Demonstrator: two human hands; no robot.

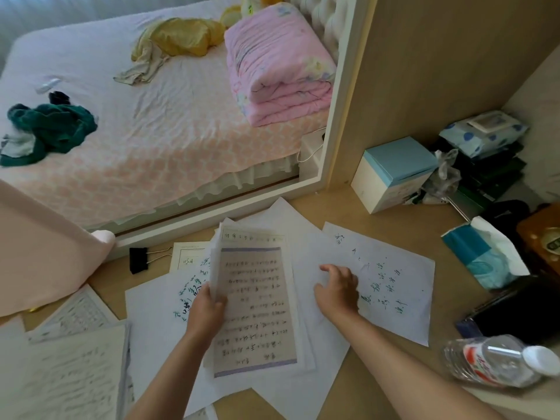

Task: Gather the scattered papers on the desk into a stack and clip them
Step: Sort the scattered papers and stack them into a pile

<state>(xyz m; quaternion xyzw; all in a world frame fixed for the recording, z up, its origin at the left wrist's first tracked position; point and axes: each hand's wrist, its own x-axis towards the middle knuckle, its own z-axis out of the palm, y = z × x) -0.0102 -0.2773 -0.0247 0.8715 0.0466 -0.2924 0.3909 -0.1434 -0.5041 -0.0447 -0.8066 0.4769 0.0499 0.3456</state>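
Left hand [206, 310]: I am gripping a sheaf [254, 307] by its left edge, fingers curled round it, over the surface's [342, 210] middle.
Right hand [338, 291]: I am resting loose, released fingers on a sheet [394, 286] beside it.
Clip [138, 260]: is lying at the surface's far edge.

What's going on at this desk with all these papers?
A person is gathering loose papers on the desk. The left hand grips a few collected sheets by their edge. The right hand has its fingertips on a handwritten sheet beside them. Other pages lie scattered around, and the black binder clip lies untouched near the back, so nothing is clipped yet.
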